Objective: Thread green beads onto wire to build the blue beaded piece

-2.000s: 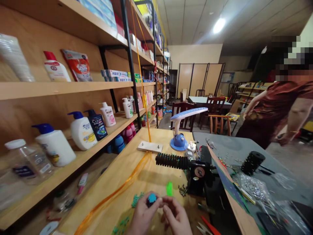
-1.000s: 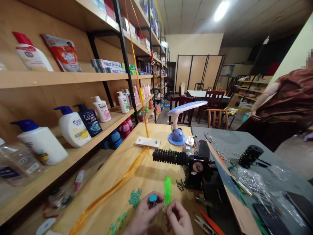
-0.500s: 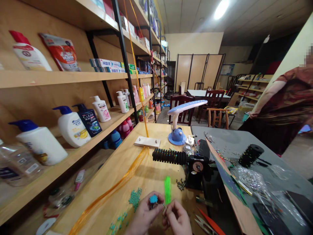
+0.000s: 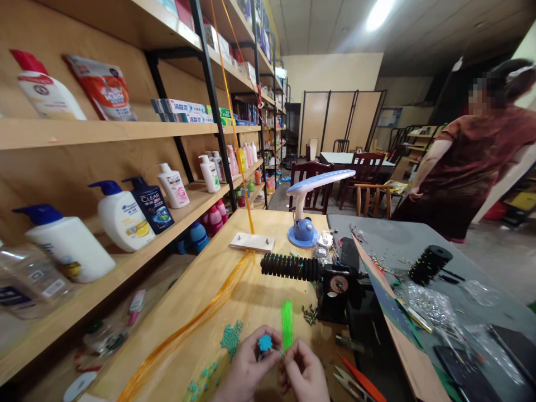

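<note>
My left hand [image 4: 255, 357] is closed around a small bright blue, flower-like piece [image 4: 264, 343], which shows above the fingers. Close beside it, my right hand [image 4: 304, 368] pinches with thumb and forefinger at something thin and pale, too small to name, that runs between the two hands. Just beyond the fingertips lies a bundle of bright green threads [image 4: 287, 321]. To the left of my left hand is a pile of teal beads [image 4: 231, 338], with looser teal beads [image 4: 203, 379] nearer the front.
Orange threads [image 4: 201, 301] run from a white clamp plate [image 4: 252, 242] across the table. A black ridged-roller machine [image 4: 293, 267], a blue lamp [image 4: 302, 231], small metal pieces [image 4: 310, 314] and red-handled snips [image 4: 360, 379] stand or lie around. Shelves with bottles [image 4: 125, 218] line the left. A person [image 4: 473, 156] is at right.
My hands have shifted only slightly, and the blue piece is turned a little more toward the camera. The person at right has moved left, further into view.
</note>
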### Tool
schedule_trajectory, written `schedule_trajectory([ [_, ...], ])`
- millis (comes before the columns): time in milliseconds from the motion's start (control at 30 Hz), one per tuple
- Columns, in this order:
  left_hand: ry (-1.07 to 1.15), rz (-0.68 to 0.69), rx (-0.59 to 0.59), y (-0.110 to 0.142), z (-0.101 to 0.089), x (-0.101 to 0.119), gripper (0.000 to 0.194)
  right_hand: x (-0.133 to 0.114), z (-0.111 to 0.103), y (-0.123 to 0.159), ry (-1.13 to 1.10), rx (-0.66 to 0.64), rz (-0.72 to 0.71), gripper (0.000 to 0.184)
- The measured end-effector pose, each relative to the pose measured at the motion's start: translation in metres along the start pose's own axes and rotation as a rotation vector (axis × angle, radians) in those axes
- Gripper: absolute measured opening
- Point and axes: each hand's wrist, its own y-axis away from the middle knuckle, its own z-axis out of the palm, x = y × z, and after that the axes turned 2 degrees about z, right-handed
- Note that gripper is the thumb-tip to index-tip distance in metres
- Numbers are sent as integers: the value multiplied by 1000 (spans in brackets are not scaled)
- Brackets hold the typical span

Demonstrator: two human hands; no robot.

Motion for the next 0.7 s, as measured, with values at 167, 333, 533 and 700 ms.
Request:
schedule_trajectory([
  [167, -22, -22, 15, -2, -3, 2, 26, 1, -7, -1, 176, -53, -30, 59],
  [333, -57, -26, -11, -7, -8, 1, 25, -4, -13, 1, 294, -66, -30, 55],
  [533, -51, -87, -1, -9, -6, 0, 28, -20, -16, 2, 452, -23, -202, 35],
  [700, -52, -123, 43, -12, -8, 0, 32, -24, -14, 2, 491, -20, -252, 23],
])
